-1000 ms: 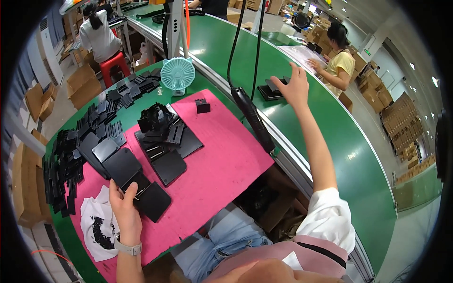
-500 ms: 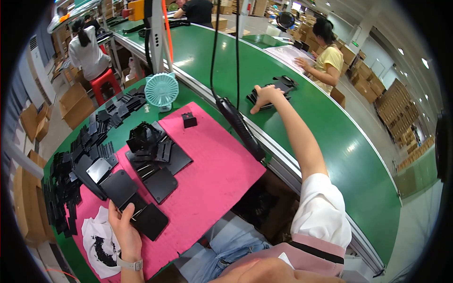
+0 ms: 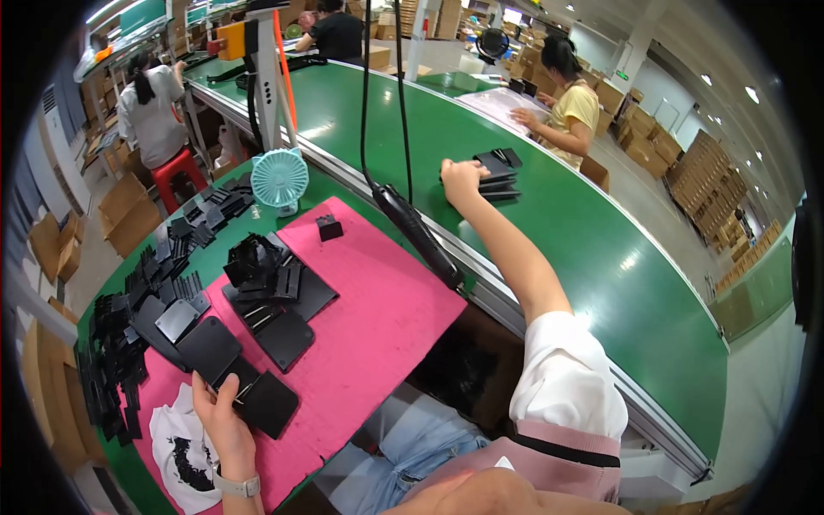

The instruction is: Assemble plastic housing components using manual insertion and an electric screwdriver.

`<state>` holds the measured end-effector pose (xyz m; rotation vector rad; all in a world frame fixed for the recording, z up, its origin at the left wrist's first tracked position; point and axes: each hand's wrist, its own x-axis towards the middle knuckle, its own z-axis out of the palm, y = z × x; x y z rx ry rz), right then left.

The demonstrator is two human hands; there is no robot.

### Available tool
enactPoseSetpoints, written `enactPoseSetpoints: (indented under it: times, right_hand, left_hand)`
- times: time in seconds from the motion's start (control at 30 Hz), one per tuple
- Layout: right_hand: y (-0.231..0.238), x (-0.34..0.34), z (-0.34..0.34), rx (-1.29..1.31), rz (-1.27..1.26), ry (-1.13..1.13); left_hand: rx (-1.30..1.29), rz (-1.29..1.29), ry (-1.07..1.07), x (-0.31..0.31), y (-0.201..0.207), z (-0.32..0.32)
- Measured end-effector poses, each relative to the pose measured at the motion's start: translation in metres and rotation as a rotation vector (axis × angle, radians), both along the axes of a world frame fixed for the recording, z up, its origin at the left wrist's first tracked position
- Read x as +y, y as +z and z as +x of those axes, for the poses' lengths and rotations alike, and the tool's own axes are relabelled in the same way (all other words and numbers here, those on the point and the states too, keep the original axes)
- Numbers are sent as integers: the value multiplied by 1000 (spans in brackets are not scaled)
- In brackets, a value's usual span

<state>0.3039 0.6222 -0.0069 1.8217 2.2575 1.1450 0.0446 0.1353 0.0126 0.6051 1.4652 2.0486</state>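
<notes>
My left hand (image 3: 225, 422) grips a black hinged stand (image 3: 273, 405) at the pink mat's near left, thumb on top beside thin metal rods. The stand has flat plates with rounded corners. My right arm reaches over the green conveyor, where my right hand (image 3: 463, 180) closes at the left end of a small stack of black plate parts (image 3: 499, 177). The fingertips are partly hidden there. Further up the mat (image 3: 378, 283) lies a pile of black stand parts (image 3: 268, 279), with a small black block (image 3: 329, 227) apart from it.
Many loose black parts (image 3: 112, 343) cover the table's left side. A teal fan (image 3: 280, 178) stands behind the mat. A black corded tool (image 3: 416, 232) hangs over the conveyor (image 3: 592, 257) edge. A white cloth (image 3: 176, 442) lies near my left wrist. A co-worker (image 3: 571, 112) sits across the belt.
My right hand's fingers, spread over the stack before, have drawn in at its left end. The stack's parts sit differently. The view has shifted slightly; my left hand keeps its hold.
</notes>
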Motion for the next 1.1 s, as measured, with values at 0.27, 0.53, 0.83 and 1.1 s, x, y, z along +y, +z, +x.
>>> enactPoseSetpoints:
  times: [0.27,0.53,0.83,1.1]
  right_hand:
    - [59,-34,64,179,-45,253]
    - [133,-62,181,1036,301,526]
    - [197,-215,140,1850,-488,1234]
    - [184,-296,-192,1711,-1419,1345]
  left_hand:
    - [20,-10,-43,-5,-3,0]
    - [8,33,-15,-13,-3,6]
    - [-15,131,-86,12,-4,11]
    - [236,-22,83,1,-26,4]
